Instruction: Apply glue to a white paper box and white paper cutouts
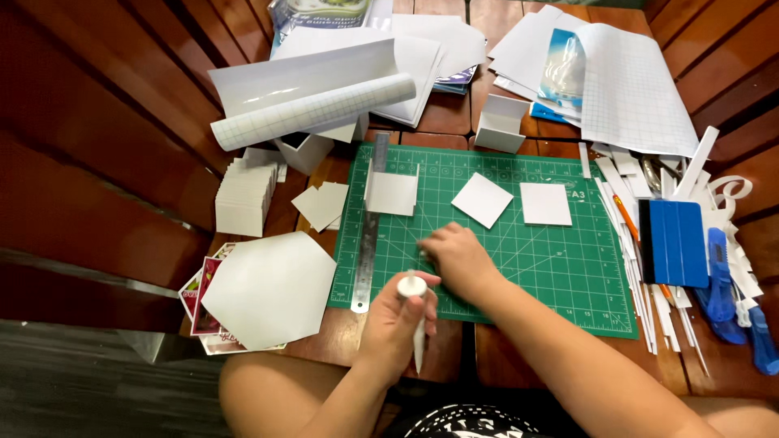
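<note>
Work in hand: gluing or assembly of small white card pieces on green cutting mat (552,268)

Left hand (398,324): fingers closed round white glue tube (415,312), cap end uppermost, held just off the near edge of the mat
Right hand (458,258): fingers curled and pressed down on a small white piece (423,255) on the mat; piece almost wholly hidden under the hand, shape not determinable

Progress, as judged from layout:
- Done: stack of cut white squares (243,197) left of the mat; two loose squares (321,204) beside it; one partly folded white tray (393,191) standing at the mat's top left; two open white boxes, box (304,150) under the paper roll and box (501,123) above the mat
- Outstanding: two flat squares, square (482,199) and square (545,203), lying unassembled on the mat; stack untouched

Surroundings: steel ruler (369,239) along the mat's left edge, close to both hands; white hexagon sheet (268,288) over printed cards at lower left; gridded roll (312,111) and loose sheets at top; blue squeegee (673,242), blue cutters (718,276) and offcut strips (649,300) at right

Obstructions: none between hands and piece; ruler nearest
</note>
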